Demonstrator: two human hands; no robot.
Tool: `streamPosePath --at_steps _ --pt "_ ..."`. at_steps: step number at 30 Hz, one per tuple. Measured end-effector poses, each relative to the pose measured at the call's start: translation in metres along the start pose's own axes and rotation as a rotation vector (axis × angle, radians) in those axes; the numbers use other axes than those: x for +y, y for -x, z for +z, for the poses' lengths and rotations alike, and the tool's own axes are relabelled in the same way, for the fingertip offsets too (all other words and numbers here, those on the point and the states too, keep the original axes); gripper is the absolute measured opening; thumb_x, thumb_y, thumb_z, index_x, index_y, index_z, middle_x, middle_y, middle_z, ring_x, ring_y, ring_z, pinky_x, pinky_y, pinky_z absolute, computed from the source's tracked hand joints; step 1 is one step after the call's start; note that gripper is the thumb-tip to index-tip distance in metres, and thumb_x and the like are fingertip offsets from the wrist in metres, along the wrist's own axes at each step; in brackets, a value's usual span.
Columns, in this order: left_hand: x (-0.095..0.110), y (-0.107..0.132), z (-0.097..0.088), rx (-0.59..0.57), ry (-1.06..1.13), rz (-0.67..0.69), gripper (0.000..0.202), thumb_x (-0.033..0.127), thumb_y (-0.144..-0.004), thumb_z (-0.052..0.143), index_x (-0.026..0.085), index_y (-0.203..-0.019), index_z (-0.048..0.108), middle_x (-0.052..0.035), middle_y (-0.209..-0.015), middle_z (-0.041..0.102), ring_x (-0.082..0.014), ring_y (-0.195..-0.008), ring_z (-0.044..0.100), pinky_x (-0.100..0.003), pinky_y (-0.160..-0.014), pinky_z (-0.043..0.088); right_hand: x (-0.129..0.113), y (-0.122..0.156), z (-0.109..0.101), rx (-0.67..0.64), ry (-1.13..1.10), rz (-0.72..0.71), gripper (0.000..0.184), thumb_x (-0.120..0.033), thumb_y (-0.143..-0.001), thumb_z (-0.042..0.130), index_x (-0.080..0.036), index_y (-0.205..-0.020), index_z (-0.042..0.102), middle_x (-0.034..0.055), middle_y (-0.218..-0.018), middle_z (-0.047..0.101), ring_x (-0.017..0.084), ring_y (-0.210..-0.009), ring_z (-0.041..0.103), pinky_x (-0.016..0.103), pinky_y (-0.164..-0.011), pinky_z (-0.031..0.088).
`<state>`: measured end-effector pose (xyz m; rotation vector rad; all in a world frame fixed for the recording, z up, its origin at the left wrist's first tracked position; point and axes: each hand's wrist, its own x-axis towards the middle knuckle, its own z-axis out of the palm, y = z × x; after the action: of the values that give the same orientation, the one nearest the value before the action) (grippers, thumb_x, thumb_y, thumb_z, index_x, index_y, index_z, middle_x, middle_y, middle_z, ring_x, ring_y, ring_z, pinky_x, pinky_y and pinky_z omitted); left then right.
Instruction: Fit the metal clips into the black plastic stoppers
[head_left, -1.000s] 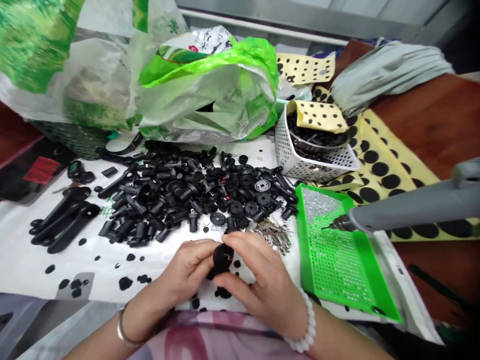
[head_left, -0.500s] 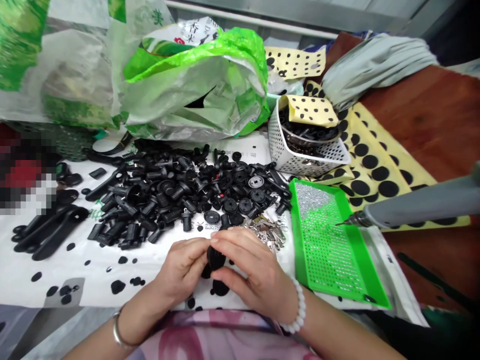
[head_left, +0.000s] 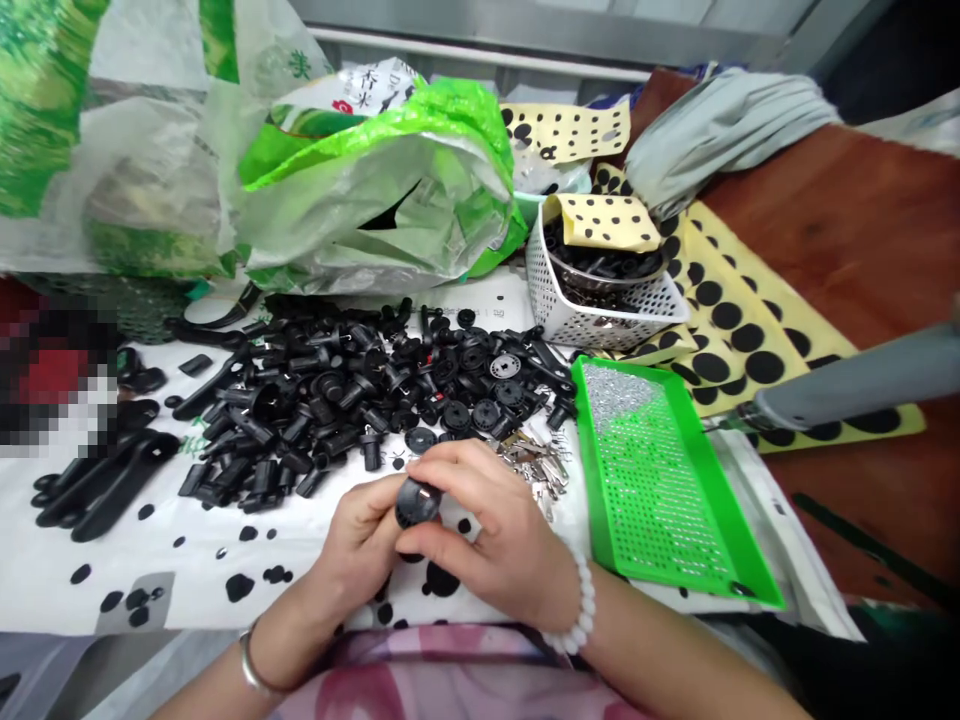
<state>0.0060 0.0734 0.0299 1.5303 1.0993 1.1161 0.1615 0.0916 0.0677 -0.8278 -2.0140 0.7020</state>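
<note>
A round black plastic part (head_left: 417, 503) is held between my two hands near the front edge of the table. My left hand (head_left: 365, 545) wraps it from the left, its fingers partly hidden behind it. The thumb and fingers of my right hand (head_left: 487, 535) pinch its rim from the right. Just beyond my hands lies a heap of black plastic parts (head_left: 330, 390), some shaped like caps and some like discs. Small metal clips (head_left: 534, 462) are scattered to the right of the heap.
To the right lies a green perforated tray (head_left: 660, 500) with tiny silver screws, an electric screwdriver (head_left: 862, 380) reaching over it. A white basket (head_left: 600, 320), sheets of black dots (head_left: 739, 330) and green plastic bags (head_left: 375, 190) stand behind. Long black handles (head_left: 112, 480) lie left.
The round black part has been turned so its flat face shows, and both hands have shifted slightly left with it. The whole view has shifted a little.
</note>
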Motion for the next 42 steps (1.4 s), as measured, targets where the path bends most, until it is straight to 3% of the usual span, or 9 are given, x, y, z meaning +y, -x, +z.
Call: streamPosePath --at_steps 7,14,21,27,29,32,34,36,42 --pt "-0.003 0.002 -0.002 -0.052 -0.064 0.188 0.021 0.031 -0.088 0.049 0.018 -0.079 0.063 0.0011 -0.063 0.063 -0.0103 -0.054 0.054 -0.018 -0.052 0.044 -0.001 0.006 0.000 -0.016 0.087 -0.146 0.048 -0.042 -0.090 0.048 -0.010 -0.125 0.043 0.0122 -0.098 0.064 0.022 -0.091 0.056 0.044 -0.087 0.044" --pt "-0.005 0.006 -0.001 0.031 -0.192 0.320 0.024 0.031 -0.088 0.048 0.017 -0.071 0.058 0.0026 -0.057 0.056 -0.0089 -0.049 0.048 -0.018 -0.048 0.040 0.005 0.012 0.006 -0.026 0.006 -0.280 0.039 -0.031 -0.092 0.047 -0.012 -0.126 0.042 0.0130 -0.108 0.062 0.020 -0.102 0.056 0.040 -0.092 0.046" --pt "-0.009 0.004 0.004 -0.028 -0.259 0.298 0.020 0.018 -0.088 0.040 0.017 -0.077 0.057 0.0008 -0.062 0.058 -0.0103 -0.054 0.051 -0.019 -0.053 0.042 0.005 0.015 -0.008 -0.079 0.032 -0.211 0.036 -0.031 -0.089 0.053 -0.013 -0.120 0.048 0.0133 -0.114 0.063 0.021 -0.105 0.057 0.039 -0.091 0.047" --pt "-0.005 0.004 0.006 -0.118 -0.369 0.260 0.022 0.011 -0.085 0.038 0.016 -0.079 0.059 -0.0004 -0.062 0.058 -0.0117 -0.057 0.053 -0.021 -0.056 0.044 0.000 0.018 -0.018 -0.097 0.171 -0.148 0.020 -0.008 -0.084 0.054 -0.014 -0.102 0.059 0.0112 -0.105 0.066 0.019 -0.097 0.061 0.034 -0.085 0.049" --pt "0.000 0.009 0.000 -0.132 -0.445 0.252 0.021 0.011 -0.086 0.040 0.016 -0.092 0.060 -0.0026 -0.072 0.063 -0.0129 -0.065 0.057 -0.022 -0.062 0.047 0.002 0.021 -0.016 -0.102 0.171 -0.141 0.019 -0.008 -0.083 0.055 -0.013 -0.101 0.060 0.0116 -0.104 0.066 0.019 -0.097 0.061 0.034 -0.085 0.049" --pt "0.003 0.023 -0.022 0.044 -0.665 0.285 0.025 0.012 -0.086 0.049 0.017 -0.110 0.055 -0.0075 -0.096 0.065 -0.0166 -0.088 0.060 -0.027 -0.080 0.047 0.010 0.025 -0.016 -0.062 0.134 -0.095 0.019 -0.009 -0.083 0.056 -0.015 -0.101 0.059 0.0112 -0.105 0.065 0.019 -0.099 0.060 0.032 -0.086 0.049" --pt "-0.001 0.032 -0.043 0.278 -0.853 0.295 0.022 0.012 -0.083 0.054 0.015 -0.104 0.058 -0.0104 -0.100 0.063 -0.0205 -0.095 0.058 -0.034 -0.086 0.045 0.015 0.027 -0.016 -0.034 0.108 -0.045 0.018 -0.009 -0.083 0.057 -0.016 -0.100 0.059 0.0103 -0.105 0.066 0.018 -0.099 0.061 0.032 -0.086 0.049" --pt "-0.009 0.038 -0.062 0.392 -1.079 0.261 0.016 0.017 -0.079 0.060 0.013 -0.095 0.062 -0.0148 -0.103 0.060 -0.0273 -0.099 0.055 -0.044 -0.089 0.042 0.019 0.028 -0.015 -0.020 0.083 -0.005 0.017 -0.010 -0.083 0.058 -0.017 -0.099 0.059 0.0096 -0.105 0.066 0.018 -0.099 0.061 0.032 -0.086 0.050" --pt "-0.028 0.038 -0.077 0.387 -1.366 0.160 0.018 0.027 -0.077 0.062 0.013 -0.088 0.067 -0.0191 -0.114 0.054 -0.0352 -0.108 0.050 -0.055 -0.092 0.036 0.018 0.030 -0.008 -0.018 0.020 0.022 0.016 -0.010 -0.083 0.057 -0.017 -0.098 0.060 0.0101 -0.104 0.066 0.018 -0.098 0.062 0.032 -0.083 0.051"
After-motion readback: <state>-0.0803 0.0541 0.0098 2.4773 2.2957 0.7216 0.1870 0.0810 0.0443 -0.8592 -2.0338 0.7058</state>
